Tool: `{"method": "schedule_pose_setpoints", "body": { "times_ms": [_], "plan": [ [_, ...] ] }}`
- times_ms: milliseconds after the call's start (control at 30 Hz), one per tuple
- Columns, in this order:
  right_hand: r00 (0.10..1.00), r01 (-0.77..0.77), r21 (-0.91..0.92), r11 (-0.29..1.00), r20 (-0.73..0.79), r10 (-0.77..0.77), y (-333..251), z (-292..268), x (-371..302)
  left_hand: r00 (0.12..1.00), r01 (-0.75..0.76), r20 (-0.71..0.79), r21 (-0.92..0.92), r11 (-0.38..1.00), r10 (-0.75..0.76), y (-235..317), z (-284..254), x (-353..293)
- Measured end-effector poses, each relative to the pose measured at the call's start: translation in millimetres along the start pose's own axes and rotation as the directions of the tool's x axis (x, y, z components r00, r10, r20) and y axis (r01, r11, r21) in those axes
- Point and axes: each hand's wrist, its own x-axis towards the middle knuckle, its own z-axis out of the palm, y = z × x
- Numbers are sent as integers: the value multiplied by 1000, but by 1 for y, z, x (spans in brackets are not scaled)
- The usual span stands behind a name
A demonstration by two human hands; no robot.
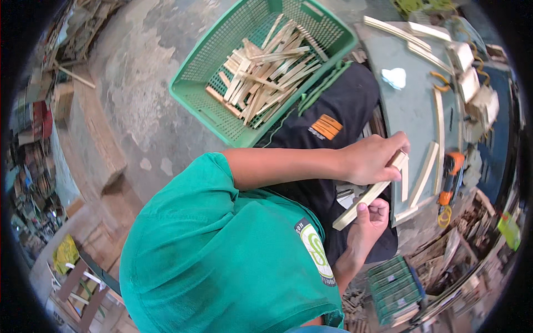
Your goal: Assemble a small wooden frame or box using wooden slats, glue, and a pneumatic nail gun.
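A pale wooden strip (363,204) slants across in front of my lap, held at both ends. My left hand (375,158) grips its upper end, fingers curled over it and thumb pressed along the side. Around the lower part close the thumb and fingers of my right hand (369,222). Just past the held piece, another wooden strip (405,180) shows; its upper end is hidden by my left hand. More strips lie beyond on the grey worktable (408,114), among them a slanted strip (424,175) and a long upright strip (439,139).
An orange and black power tool (452,172) lies at the table's right side, near wooden blocks (469,86). A crumpled white piece (394,77) rests on the tabletop. A green basket (194,105) of wooden strips stands left of my legs. A green crate (394,288) and wood scraps (449,250) are lower right.
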Motion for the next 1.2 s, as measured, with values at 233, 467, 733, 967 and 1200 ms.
{"method": "schedule_pose_setpoints", "body": {
  "times_ms": [233, 467, 733, 967, 1200],
  "plan": [
    [1000, 5, -147, 989, -7, -6, -27, 11, 40, 801, -29, -598, -9, 1000, 18, -71, -147, -3],
    [993, -55, -275, 960, -120, 23, -33, 4, 71, 540, 819, -655, 265, 509, -529, -342, -273, -97],
    [998, -54, -346, 936, -59, 36, -33, 33, 79, 500, 866, -498, 261, 427, -708, -406, -175, -109],
    [996, -70, -348, 935, -70, 49, -34, 38, 79, 514, 847, -575, 225, 481, -637, -402, -170, -78],
    [996, -11, -386, 922, -86, -24, -45, 29, 97, 580, 809, -486, 440, 390, -654, -422, -182, -46]
  ]
}}
